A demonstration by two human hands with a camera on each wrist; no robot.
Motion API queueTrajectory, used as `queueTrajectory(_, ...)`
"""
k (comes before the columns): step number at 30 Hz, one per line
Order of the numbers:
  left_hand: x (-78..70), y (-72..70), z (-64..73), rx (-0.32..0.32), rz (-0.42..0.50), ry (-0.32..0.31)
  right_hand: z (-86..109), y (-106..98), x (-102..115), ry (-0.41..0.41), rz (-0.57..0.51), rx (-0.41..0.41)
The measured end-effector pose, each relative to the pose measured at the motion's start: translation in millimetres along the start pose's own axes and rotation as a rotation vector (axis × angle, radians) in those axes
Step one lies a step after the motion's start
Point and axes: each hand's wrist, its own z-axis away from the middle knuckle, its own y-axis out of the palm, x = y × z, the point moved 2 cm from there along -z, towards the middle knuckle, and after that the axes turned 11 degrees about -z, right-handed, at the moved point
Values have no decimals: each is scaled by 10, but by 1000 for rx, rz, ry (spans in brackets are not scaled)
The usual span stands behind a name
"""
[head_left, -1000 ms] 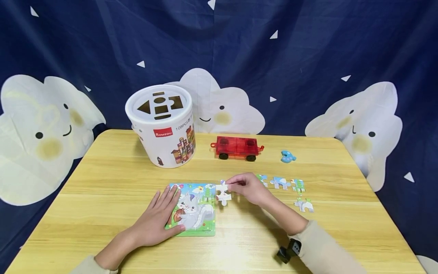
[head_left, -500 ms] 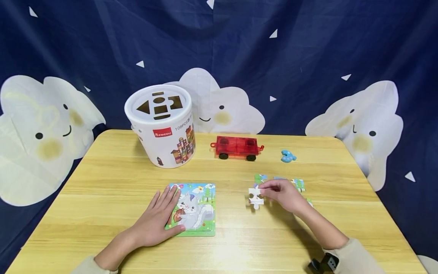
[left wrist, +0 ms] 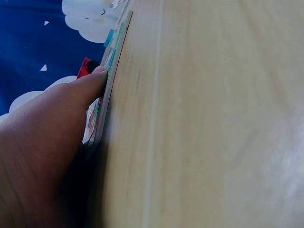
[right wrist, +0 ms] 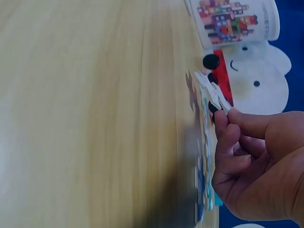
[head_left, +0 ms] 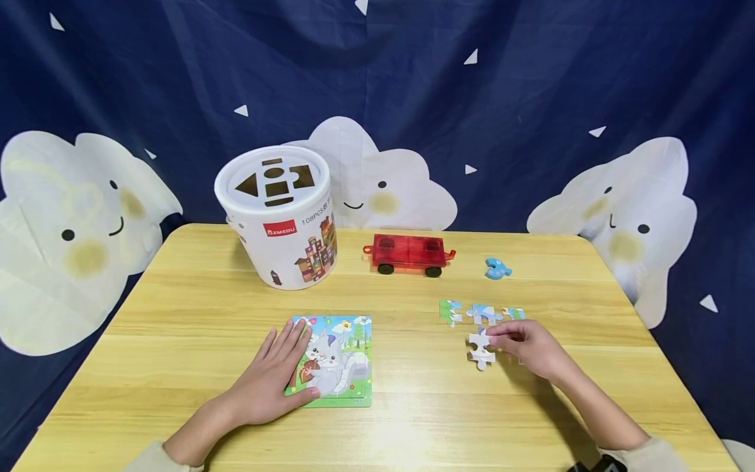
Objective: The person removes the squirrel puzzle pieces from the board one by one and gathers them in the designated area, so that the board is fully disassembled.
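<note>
A squirrel jigsaw puzzle with a green border lies flat on the table. My left hand rests on its left side, fingers straight, thumb along the lower edge; the left wrist view shows the thumb on the board's edge. To the right, my right hand pinches a mostly white puzzle piece between thumb and fingertips. In the right wrist view this piece is tilted, held above the table with its shadow beside it. Behind it lie loose puzzle pieces, one partly hidden by the hand.
A white block bucket with a shape-cutout lid stands at the back left. Beside it is a red toy wagon with black wheels. A small blue piece lies at the back right. A navy cloud-print curtain hangs behind the table.
My right hand has carried the white puzzle piece away from the squirrel puzzle, rightward to just in front of the loose pieces. My left hand has stayed on the puzzle.
</note>
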Motion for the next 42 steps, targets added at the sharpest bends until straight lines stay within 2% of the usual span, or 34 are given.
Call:
queueTrajectory(6,1,0,4,3,-3,-4,21,-65,-46,-3,23,-11)
queueTrajectory(17,8,13,8,-8,-8,3,9,-64,-55,-23,191,-80)
queueTrajectory(27,8,4,3,-8,2,4,-47,-78,-20,-64,257,-135)
queueTrajectory(35,8,-9,6,-15,2,12,-165,96,114,-107,246,-113)
queueTrajectory(42,19,-12,9,-19,5,20,-317,339,255,-155,187,-41)
